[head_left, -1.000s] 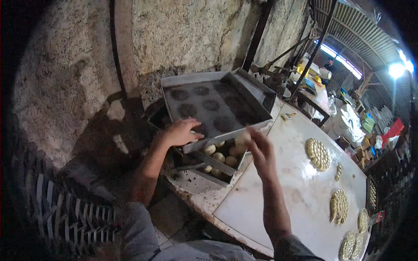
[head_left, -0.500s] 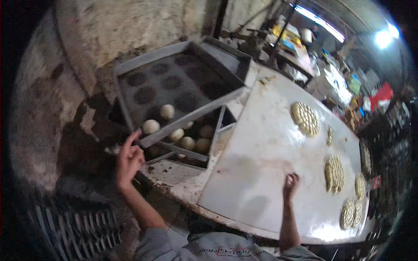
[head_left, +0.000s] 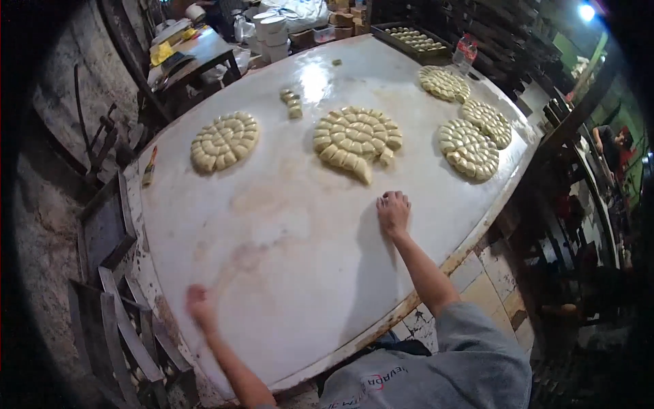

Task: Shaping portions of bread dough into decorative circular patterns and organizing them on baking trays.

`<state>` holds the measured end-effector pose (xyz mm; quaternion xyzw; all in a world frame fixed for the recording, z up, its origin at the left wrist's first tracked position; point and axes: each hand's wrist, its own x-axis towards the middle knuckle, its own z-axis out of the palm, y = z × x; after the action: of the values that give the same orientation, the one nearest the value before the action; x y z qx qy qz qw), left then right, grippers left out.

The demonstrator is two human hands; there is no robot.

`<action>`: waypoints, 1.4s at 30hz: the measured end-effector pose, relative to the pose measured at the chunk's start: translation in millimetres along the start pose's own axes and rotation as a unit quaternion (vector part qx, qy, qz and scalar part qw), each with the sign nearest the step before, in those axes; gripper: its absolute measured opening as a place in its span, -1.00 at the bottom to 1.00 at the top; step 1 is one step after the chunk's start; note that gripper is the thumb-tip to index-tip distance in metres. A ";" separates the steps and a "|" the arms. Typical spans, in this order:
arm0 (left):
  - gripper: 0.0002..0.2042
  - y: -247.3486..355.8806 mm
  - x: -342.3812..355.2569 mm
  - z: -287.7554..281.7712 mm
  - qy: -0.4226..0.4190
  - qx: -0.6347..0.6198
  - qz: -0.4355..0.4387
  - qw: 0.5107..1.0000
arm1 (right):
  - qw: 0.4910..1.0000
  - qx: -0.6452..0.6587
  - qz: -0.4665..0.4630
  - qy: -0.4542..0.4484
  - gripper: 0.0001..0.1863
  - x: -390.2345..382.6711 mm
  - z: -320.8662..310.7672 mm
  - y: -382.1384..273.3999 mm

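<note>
On the pale worktop (head_left: 286, 259), my right hand (head_left: 394, 213) rests with fingers curled; whatever it may hold is hidden. My left hand (head_left: 201, 305) is smeared by motion over the lower left of the worktop, its fingers unclear. Beyond my right hand lie a coiled mound of cut dough pieces (head_left: 355, 136), a short row of pieces (head_left: 293, 103) and more coiled dough rounds (head_left: 466, 150) to the right. Another round (head_left: 225, 142) sits farther left. A brush (head_left: 149, 168) lies on the left edge.
Metal trays (head_left: 105, 228) stand along the left. A tray of dough balls (head_left: 412, 39) and a plastic bottle (head_left: 465, 53) stand at the far right corner. A cluttered table (head_left: 191, 51) and white buckets (head_left: 271, 37) are behind. Another person (head_left: 610, 146) is at the far right.
My view has swung right, away from the trays. My left hand has left the trays and is over the worktop; my right hand is now curled on it.
</note>
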<state>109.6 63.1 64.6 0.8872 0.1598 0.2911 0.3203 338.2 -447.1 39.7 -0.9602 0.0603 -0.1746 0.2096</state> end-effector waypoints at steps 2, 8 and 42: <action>-0.88 109.4 -21.4 67.2 -0.145 -0.292 -0.171 0.930 | 0.997 0.017 0.075 0.028 -0.71 42.5 14.3 41.0; -0.81 149.1 -121.9 25.5 -0.125 -0.222 -0.274 0.927 | 0.972 0.012 0.215 0.097 -0.61 162.6 35.8 56.9; -0.51 75.5 -173.7 -4.1 -0.205 0.134 0.221 0.944 | 0.968 -0.002 -0.187 -0.168 -0.49 -139.3 -85.9 70.0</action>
<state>-21.0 -72.8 45.2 0.9755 -0.0716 0.1419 0.1520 174.4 -516.9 40.0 -0.9704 -0.1563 -0.0469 0.1782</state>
